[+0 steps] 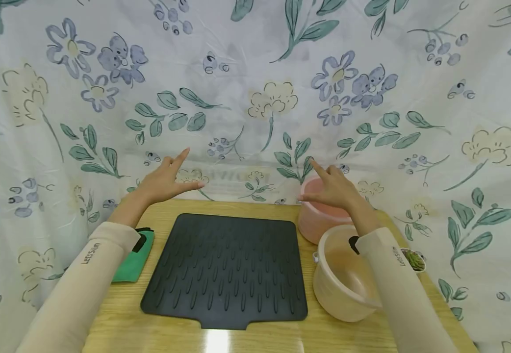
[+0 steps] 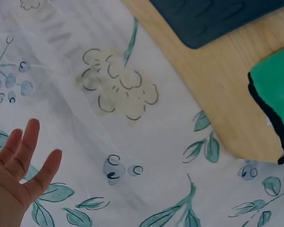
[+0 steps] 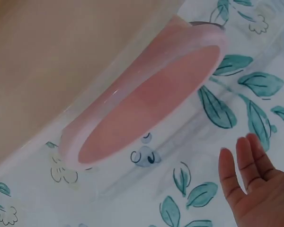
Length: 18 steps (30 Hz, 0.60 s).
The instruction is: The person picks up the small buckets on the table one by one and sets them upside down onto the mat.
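Note:
My left hand (image 1: 165, 180) is raised above the far left side of the table, index finger and thumb spread, holding nothing. In the left wrist view the same hand (image 2: 19, 172) shows with fingers apart in front of the floral curtain. My right hand (image 1: 336, 189), also bare of any object, is held up over the pink bucket (image 1: 310, 228), overlapping its rim in the head view. Nearer, beneath the right forearm, stands a cream bucket (image 1: 337, 294). Between the arms lies a black ridged draining mat (image 1: 224, 269), flat on the table.
A green cloth (image 1: 128, 264) with black edging lies left of the mat, partly behind the left sleeve. Past the right forearm is a small potted succulent (image 1: 413, 260). The floral curtain (image 1: 238, 63) hangs behind and around the wooden table (image 1: 260, 338).

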### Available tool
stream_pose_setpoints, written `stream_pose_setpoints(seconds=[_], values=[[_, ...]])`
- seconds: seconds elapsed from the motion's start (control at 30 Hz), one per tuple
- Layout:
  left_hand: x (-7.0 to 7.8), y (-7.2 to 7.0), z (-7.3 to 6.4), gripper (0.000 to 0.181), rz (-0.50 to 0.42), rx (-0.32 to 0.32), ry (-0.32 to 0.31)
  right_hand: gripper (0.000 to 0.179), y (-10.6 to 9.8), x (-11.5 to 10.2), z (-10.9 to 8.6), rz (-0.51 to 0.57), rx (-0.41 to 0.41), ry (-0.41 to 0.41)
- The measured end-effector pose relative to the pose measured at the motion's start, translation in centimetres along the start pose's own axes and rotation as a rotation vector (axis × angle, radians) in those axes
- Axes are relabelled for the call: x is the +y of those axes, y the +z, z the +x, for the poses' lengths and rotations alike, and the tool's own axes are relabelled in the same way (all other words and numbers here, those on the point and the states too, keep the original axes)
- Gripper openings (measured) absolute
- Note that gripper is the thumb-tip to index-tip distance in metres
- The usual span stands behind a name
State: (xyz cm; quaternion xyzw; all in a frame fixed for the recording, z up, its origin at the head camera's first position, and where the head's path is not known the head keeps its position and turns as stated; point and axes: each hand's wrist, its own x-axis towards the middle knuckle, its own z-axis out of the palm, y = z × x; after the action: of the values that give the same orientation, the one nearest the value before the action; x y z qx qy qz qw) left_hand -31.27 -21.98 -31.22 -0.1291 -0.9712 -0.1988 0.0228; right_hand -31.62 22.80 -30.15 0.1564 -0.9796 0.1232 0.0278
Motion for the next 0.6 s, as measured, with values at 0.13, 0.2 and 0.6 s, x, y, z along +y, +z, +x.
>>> stream_pose_setpoints(seconds=[0.13,0.2,0.6], values=[[-0.6,0.1,-0.6,0.104,-0.056,-0.016,0.018,0.113,0.0,0.7,-0.5,0.005,0.000,-0.006],[-0.9,0.3,-0.9,0.103,-0.066,-0.020,0.022,0.112,0.0,1.0,-0.7,-0.002,-0.005,-0.009],[-1.3,0.6,-1.9,0.099,-0.053,0.017,0.046,0.106,0.2,2.3,-2.4,0.004,-0.035,-0.008]])
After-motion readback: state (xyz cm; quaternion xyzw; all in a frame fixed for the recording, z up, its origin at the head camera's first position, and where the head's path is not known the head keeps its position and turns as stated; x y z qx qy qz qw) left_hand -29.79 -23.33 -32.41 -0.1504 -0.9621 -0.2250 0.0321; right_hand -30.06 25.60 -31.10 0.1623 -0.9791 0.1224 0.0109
